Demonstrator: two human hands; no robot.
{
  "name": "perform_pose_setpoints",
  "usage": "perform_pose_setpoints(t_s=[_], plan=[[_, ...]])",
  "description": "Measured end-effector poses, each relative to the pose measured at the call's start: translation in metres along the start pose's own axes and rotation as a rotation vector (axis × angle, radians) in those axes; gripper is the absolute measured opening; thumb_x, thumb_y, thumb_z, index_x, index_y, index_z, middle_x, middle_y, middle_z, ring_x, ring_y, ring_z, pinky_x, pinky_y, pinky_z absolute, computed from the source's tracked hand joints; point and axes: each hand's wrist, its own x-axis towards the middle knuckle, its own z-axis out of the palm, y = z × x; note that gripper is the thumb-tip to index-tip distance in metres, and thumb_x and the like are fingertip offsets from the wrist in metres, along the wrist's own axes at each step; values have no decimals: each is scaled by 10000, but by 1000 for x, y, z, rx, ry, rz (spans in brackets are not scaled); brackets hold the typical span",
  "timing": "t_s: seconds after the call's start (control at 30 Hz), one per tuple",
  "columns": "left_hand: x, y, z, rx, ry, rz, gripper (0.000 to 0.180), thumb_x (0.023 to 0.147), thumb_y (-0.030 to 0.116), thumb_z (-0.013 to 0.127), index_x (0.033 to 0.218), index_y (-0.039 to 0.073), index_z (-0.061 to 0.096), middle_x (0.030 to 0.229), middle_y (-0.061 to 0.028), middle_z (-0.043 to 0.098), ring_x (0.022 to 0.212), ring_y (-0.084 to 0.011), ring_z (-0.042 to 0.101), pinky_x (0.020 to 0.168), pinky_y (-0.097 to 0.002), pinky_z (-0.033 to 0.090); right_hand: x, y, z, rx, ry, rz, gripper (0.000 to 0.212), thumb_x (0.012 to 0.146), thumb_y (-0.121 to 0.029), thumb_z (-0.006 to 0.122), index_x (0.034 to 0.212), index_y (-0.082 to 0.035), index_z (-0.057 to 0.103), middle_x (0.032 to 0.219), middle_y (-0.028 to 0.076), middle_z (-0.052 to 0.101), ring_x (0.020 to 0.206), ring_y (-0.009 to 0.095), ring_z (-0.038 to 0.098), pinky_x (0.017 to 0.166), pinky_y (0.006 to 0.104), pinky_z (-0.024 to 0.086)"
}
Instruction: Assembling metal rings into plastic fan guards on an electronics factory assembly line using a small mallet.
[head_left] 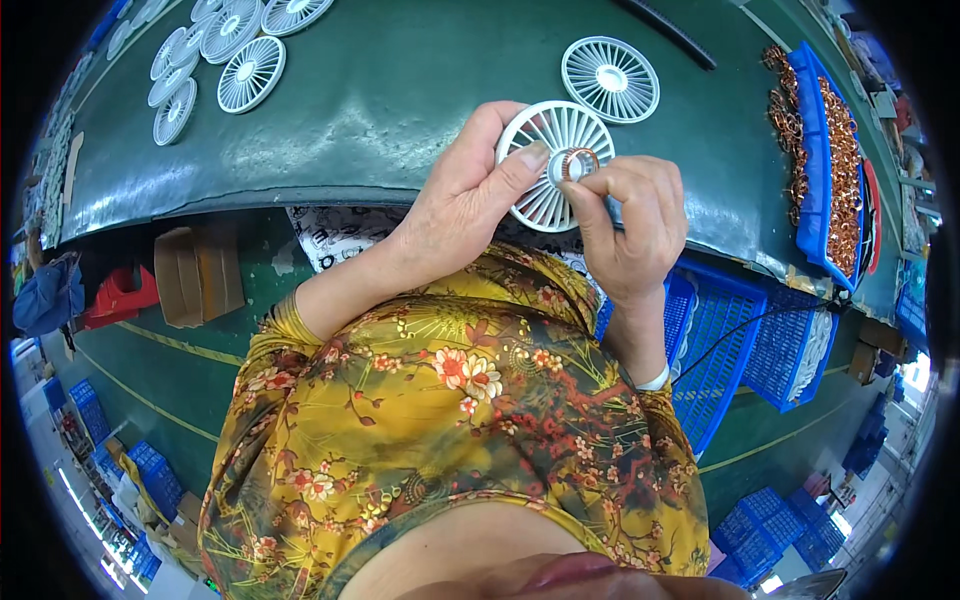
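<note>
My left hand (pixel 468 188) is closed on a round white plastic fan grille (pixel 549 205), its thumb lying on the slats beside the hub. The grille is held up, tilted, over the table's near edge. In the fingertips of my right hand (pixel 636 218) is a copper-coloured ring (pixel 578 160), pinched right at the grille's hub. Whether the ring is seated on the hub or only touching it, I cannot tell. Just beyond, a second white grille (pixel 611 78) lies flat on the green table (pixel 400 110).
More white grilles (pixel 250 74) lie in an overlapping group at the far left. At the right edge, a blue tray (pixel 815 160) holds many copper rings, with loose rings (pixel 787 120) beside it. A black strip (pixel 668 32) lies at the back. Blue crates (pixel 715 345) stand below the table.
</note>
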Motion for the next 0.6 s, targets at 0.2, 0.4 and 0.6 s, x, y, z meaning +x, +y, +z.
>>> perform_pose_setpoints(t_s=[0.2,0.4,0.6], plan=[[-2,-4,-5,163,10,94,316,1001,163,464,1254,-15,401,1130,-73,545,1025,-96,526,907,-250,445,1,-8,-4,-70,-116,58,190,679,-83,778,797,-56,632,761,52,615,697,245,587,610,337,474],[0,-9,-1,26,60,85,284,990,202,486,1177,-8,451,1025,-72,555,951,-106,520,843,-274,454,2,-8,-7,-33,-56,-2,191,674,-54,771,813,-58,640,798,55,625,708,240,590,626,335,480],[-2,1,-3,-40,26,-53,280,993,201,483,1181,-3,451,996,-48,557,913,-101,525,815,-258,461,10,-8,-6,-35,-127,-110,207,675,-44,760,839,-68,636,808,43,610,712,228,583,615,327,471]])
